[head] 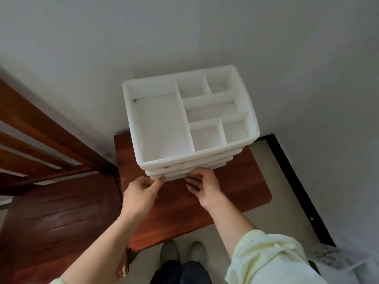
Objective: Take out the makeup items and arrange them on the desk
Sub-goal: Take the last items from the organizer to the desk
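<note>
A white plastic organizer (164, 124) stands at the back of a small reddish-brown desk (242, 191), against the wall. Its open top tray is split into several compartments, and nothing shows in them. Below the tray are stacked drawer fronts (178, 171). My left hand (141, 191) has curled fingers and pinches the lowest drawer's front edge at its left. My right hand (205, 185) grips the same edge further right, thumb on top and fingers underneath. No makeup item is visible; the drawer insides are hidden.
Dark wooden furniture with slats (51, 201) sits close on the left of the desk. A grey wall rises behind. A black strip (297, 181) runs along the floor on the right. My shoes (182, 251) are below the desk's front edge. A clear plastic object (338, 263) lies at the bottom right.
</note>
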Tool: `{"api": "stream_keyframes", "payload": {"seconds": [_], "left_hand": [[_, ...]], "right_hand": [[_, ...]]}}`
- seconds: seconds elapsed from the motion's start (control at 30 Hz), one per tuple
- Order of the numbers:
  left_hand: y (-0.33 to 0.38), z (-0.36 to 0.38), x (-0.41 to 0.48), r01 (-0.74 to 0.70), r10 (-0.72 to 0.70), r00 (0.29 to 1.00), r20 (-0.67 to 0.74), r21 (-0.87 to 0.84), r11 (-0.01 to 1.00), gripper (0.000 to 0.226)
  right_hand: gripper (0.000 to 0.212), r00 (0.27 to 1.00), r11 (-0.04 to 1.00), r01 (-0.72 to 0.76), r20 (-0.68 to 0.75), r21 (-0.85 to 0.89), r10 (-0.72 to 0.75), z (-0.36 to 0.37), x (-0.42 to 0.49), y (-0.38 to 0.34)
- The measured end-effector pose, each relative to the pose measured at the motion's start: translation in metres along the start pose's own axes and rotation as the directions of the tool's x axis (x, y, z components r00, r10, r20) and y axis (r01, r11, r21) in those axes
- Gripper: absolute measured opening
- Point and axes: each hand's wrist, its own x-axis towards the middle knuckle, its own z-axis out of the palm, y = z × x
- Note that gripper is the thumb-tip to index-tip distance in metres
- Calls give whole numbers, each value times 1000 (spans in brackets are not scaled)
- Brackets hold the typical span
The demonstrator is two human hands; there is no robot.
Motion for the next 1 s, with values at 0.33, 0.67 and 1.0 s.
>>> {"api": "stream_keyframes", "payload": {"seconds": [0.33,0.67,1.0], "left_hand": [[0,7,-7,114,-117,989,-88,-40,993,47],[-13,15,-36,68,-75,997,11,291,954,37],[-18,13,-60,-114,184,981,-65,577,809,33]], "right_hand": [[18,999,976,-21,-34,218,29,-14,-11,32],[15,984,949,-92,-172,-303,40,-40,-33,28],[55,997,521,-13,-52,-853,-61,-66,-69,12]]}}
